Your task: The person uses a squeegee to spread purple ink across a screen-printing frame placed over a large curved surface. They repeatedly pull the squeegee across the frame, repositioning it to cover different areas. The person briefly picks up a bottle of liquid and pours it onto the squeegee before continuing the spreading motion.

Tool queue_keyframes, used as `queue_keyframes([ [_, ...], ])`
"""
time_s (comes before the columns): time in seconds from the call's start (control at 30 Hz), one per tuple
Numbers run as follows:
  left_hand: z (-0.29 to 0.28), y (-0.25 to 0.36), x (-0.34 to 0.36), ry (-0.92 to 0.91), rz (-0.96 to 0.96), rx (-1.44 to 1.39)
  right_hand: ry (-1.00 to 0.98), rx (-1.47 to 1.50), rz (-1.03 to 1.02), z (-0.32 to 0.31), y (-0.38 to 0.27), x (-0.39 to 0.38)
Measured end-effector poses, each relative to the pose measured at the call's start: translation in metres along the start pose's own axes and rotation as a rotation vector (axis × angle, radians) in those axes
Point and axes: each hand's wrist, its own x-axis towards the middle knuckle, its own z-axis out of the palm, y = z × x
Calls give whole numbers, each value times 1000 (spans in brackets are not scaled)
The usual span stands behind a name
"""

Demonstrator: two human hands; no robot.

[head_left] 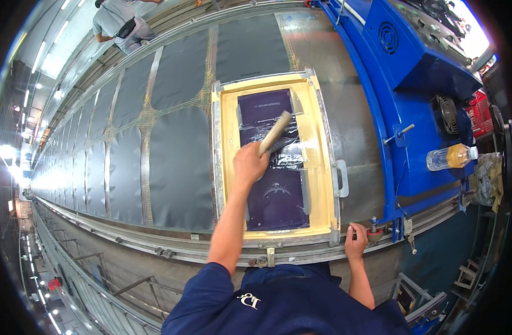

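Note:
A squeegee with a pale wooden handle [275, 133] is in my left hand [250, 163], my fingers wrapped round it. It stands tilted over a screen-printing frame [328, 184] with a metal rim and yellow mesh. Glossy dark ink [286, 155] lies across the middle of the frame's dark purple stencil area [267, 106]. My left hand partly hides the squeegee's lower part. Below the frame's right corner, by the table's near rail, my right hand [356, 241] has its fingers curled in; whether anything small is inside them does not show.
Dark grey sheets [176, 162] lie in rows along the long table to the left. A blue machine [373, 111] stands at the right, bearing a plastic bottle [451, 157] of yellowish liquid. Metal rails [189, 239] run along the near edge. Another person [122, 28] stands beyond the far side.

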Motion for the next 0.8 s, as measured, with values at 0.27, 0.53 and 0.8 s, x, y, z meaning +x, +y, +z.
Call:
queue_keyframes([
  [0.27,8,-45,16,32,441,-42,103,60,-43,23,-65,128],
  [0.53,-14,-71,76,-157,477,-25,-400,270,-314,87,-174,319],
  [0.8,-3,-77,231,-93,366,12,-622,73,-347,205,-196,478],
])
